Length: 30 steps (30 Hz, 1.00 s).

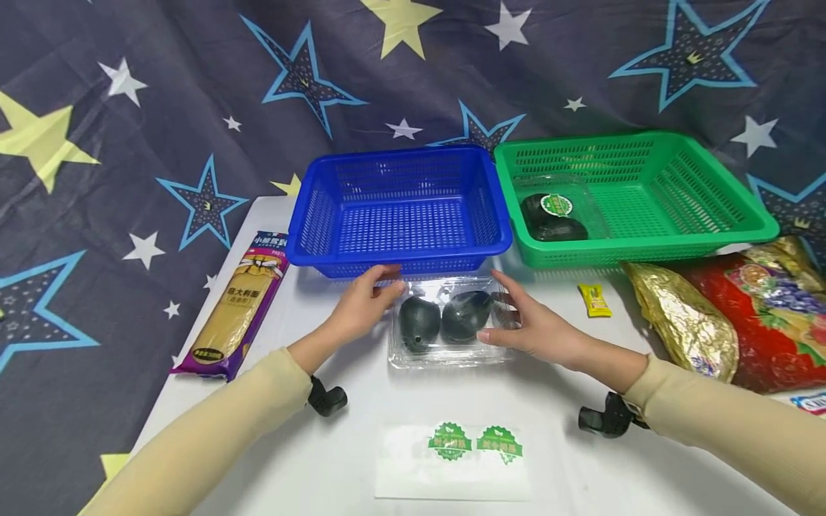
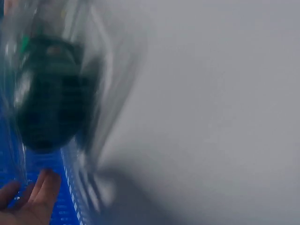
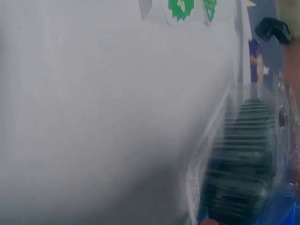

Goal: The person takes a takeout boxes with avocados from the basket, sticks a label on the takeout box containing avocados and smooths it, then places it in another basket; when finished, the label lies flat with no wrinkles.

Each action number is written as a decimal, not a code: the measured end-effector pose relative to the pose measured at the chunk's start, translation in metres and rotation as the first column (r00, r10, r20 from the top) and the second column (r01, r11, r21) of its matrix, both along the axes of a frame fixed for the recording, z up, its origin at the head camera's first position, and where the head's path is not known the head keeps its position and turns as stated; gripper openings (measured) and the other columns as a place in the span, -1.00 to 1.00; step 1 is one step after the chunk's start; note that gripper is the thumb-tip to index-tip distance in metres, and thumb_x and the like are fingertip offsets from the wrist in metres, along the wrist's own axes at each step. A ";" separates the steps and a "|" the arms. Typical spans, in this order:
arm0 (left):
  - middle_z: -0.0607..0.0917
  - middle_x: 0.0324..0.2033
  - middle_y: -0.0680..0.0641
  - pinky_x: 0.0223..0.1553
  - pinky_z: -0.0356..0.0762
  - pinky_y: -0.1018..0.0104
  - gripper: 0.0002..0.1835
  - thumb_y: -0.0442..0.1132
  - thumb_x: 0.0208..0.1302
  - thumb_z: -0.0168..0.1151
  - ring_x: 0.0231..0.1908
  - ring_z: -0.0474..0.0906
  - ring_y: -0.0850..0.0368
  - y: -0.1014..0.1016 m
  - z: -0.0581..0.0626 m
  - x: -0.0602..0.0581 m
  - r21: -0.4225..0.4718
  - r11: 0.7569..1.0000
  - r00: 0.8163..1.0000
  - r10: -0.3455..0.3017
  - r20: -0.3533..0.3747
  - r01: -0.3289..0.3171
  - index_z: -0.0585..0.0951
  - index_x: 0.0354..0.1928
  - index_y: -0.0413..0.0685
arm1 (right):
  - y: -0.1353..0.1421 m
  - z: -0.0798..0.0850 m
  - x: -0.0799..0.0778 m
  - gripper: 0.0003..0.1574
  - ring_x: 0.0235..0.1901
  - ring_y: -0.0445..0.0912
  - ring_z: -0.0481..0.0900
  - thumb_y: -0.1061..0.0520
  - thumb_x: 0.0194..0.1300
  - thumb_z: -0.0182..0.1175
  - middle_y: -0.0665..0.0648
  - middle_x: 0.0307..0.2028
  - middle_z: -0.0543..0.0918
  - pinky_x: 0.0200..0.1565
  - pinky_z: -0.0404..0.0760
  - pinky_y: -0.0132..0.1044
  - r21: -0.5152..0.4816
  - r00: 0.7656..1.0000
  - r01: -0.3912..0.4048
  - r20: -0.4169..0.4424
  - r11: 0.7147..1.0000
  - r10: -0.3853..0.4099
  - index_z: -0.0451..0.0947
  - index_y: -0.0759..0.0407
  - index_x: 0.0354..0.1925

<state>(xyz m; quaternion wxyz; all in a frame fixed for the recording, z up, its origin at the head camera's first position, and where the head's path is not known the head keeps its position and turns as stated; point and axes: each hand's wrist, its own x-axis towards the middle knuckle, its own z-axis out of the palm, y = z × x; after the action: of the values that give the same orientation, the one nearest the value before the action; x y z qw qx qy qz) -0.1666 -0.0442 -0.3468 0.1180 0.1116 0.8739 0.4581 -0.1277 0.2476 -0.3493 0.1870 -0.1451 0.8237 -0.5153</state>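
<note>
A clear plastic clamshell box [image 1: 419, 356] with two dark green avocados [image 1: 466, 315] is between my hands, in front of the blue basket. My right hand [image 1: 535, 326] grips its right side, thumb on the near face and fingers toward the far edge. My left hand [image 1: 361, 304] is at the box's far left corner, thumb and fingers spread. In the left wrist view, the fingers [image 2: 44, 192] of that hand appear loose, just off the blurred box. The right wrist view shows an avocado [image 3: 241, 164] through the plastic, with most of the right hand hidden.
Behind stand a blue basket [image 1: 400, 261] and a green basket [image 1: 645, 251], the latter holding another labelled avocado box [image 1: 581, 190]. Pasta [image 1: 235, 308] lies left; a yellow packet [image 1: 594, 300] and a red-gold bag [image 1: 768, 315] lie right. A sticker sheet [image 1: 452, 484] lies in front.
</note>
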 end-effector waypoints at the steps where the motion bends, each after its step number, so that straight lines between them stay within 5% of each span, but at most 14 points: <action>1: 0.42 0.28 -0.09 0.11 0.48 0.15 -0.40 0.01 0.38 0.11 0.17 0.46 -0.04 -0.002 0.000 0.004 0.004 1.000 1.000 -0.013 0.016 0.013 0.28 0.37 -0.05 | 0.000 0.000 0.001 0.33 0.39 0.33 -0.02 -0.04 0.14 0.38 0.32 0.47 -0.13 0.29 0.12 0.22 -0.001 1.000 0.004 0.003 1.000 -0.004 -0.36 0.00 0.52; 8: -0.09 0.49 -0.06 0.27 0.26 0.15 0.15 0.13 0.06 0.40 0.39 0.10 -0.12 -0.011 -0.002 0.026 -0.006 0.983 0.973 -0.183 0.139 0.186 -0.19 0.51 0.19 | 0.000 0.000 0.002 0.32 0.39 0.31 -0.03 -0.08 0.16 0.36 0.30 0.48 -0.14 0.30 0.10 0.22 0.023 1.000 0.008 0.003 1.000 -0.008 -0.37 -0.04 0.52; 19: -0.03 0.48 -0.10 0.27 0.26 0.16 0.17 0.11 0.01 0.45 0.38 0.13 -0.10 -0.011 -0.005 0.023 -0.004 0.985 0.974 -0.168 0.149 0.171 -0.14 0.51 0.19 | 0.019 0.000 -0.007 0.43 0.35 0.37 0.04 0.04 0.10 0.41 0.39 0.46 -0.21 0.27 0.19 0.17 -0.007 0.985 -0.170 0.020 0.985 0.170 -0.47 -0.04 0.51; 30: 0.01 0.47 -0.12 0.28 0.26 0.14 0.19 0.13 -0.01 0.46 0.38 0.13 -0.08 -0.009 -0.007 0.021 0.017 0.987 0.972 -0.162 0.171 0.161 -0.16 0.51 0.24 | 0.022 -0.001 -0.010 0.44 0.32 0.42 0.08 0.08 0.09 0.41 0.46 0.44 -0.17 0.25 0.20 0.20 -0.031 0.981 -0.190 0.024 0.981 0.191 -0.48 0.00 0.50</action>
<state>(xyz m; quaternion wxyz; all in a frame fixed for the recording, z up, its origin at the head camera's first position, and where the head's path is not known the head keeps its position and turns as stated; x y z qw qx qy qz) -0.1452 -0.0528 -0.3534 0.2297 0.1425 0.8479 0.4560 -0.1374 0.2700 -0.3507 0.2446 -0.2190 0.7960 -0.5086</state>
